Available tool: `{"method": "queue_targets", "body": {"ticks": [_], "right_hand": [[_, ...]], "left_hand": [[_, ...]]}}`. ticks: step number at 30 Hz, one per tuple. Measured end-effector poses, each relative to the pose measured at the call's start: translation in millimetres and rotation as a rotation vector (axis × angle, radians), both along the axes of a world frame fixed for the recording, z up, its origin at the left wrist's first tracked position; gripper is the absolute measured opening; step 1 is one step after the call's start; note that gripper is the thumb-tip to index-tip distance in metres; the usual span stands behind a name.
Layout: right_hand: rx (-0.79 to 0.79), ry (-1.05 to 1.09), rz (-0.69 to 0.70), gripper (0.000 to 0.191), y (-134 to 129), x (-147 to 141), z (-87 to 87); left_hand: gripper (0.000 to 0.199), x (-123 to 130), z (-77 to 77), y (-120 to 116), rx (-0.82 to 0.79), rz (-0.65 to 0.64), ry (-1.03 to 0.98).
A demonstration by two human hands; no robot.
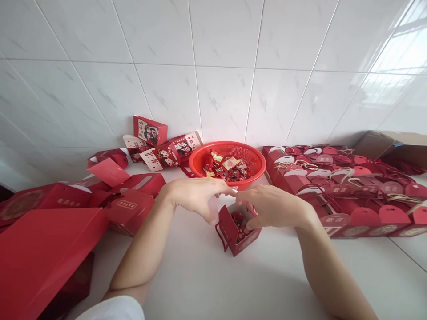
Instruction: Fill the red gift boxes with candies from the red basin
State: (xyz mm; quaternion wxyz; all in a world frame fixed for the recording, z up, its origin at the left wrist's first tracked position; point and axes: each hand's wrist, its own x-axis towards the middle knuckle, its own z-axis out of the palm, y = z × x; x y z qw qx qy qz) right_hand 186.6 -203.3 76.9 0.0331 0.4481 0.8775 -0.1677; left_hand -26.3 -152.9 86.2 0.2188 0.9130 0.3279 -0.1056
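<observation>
A small red gift box [230, 229] stands open on the white surface, with red wrapped pieces inside and a red cord at its left side. My right hand [271, 206] is at the box's right rear edge, fingers curled over the raised flap and its thumb over the opening; what it grips, if anything, is hard to make out. My left hand [200, 195] hovers just behind and left of the box, thumb apart from the fingers, nothing visible in it. Behind both hands sits a red plastic basket [258, 165] holding wrapped sweets [230, 163].
Rows of closed red boxes [360, 195] with cord handles fill the right side, with a cardboard carton [376, 144] behind them. Red boxes [130, 206] and a large red box [50, 249] lie at left. Printed cartons [165, 155] lean near the tiled wall.
</observation>
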Motion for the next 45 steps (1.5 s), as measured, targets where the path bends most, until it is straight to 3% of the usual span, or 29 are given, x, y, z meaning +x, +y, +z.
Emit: {"method": "queue_targets", "body": {"ticks": [5, 12, 16, 20, 23, 26, 31, 35, 40, 45], "right_hand": [[-0.164, 0.044, 0.031, 0.023, 10.2, 1.8, -4.4], [-0.387, 0.147, 0.038, 0.045, 24.4, 23.7, -2.9], [-0.266, 0.049, -0.047, 0.040, 32.3, 25.2, -9.6], [-0.157, -0.062, -0.156, 0.040, 37.5, 23.5, -16.2], [-0.160, -0.070, -0.240, 0.051, 39.4, 25.3, -18.1], [-0.202, -0.054, -0.264, 0.067, 44.0, 28.7, -20.7], [-0.369, -0.004, -0.086, 0.056, 61.1, 36.4, -32.2], [-0.425, 0.128, -0.043, 0.057, 66.4, 44.4, -42.5], [-0.524, 0.271, -0.035, 0.049, 54.6, 54.8, -45.7], [-0.569, 0.656, -0.068, 0.039, 44.6, 56.7, -41.7]], "left_hand": [[0.068, 18.9, -13.3, -1.8, 0.055, 0.111, 0.009], [0.078, 34.2, -28.8, -4.5, 0.094, 0.106, -0.005], [0.066, 40.9, -27.0, -5.6, 0.116, 0.075, -0.016], [0.042, 43.8, -20.3, -7.3, 0.137, 0.077, 0.009], [0.026, 43.8, -17.3, -9.4, 0.105, 0.044, -0.015], [0.036, 45.4, -19.6, -13.0, 0.018, 0.035, 0.004], [0.045, 51.6, -29.1, -20.0, -0.049, 0.086, 0.075], [0.046, 51.4, -30.1, -20.2, -0.058, 0.120, 0.102], [0.046, 47.0, -29.7, -13.2, -0.034, 0.117, 0.141], [0.043, 46.6, -30.2, -6.3, -0.046, 0.110, 0.084]]}}
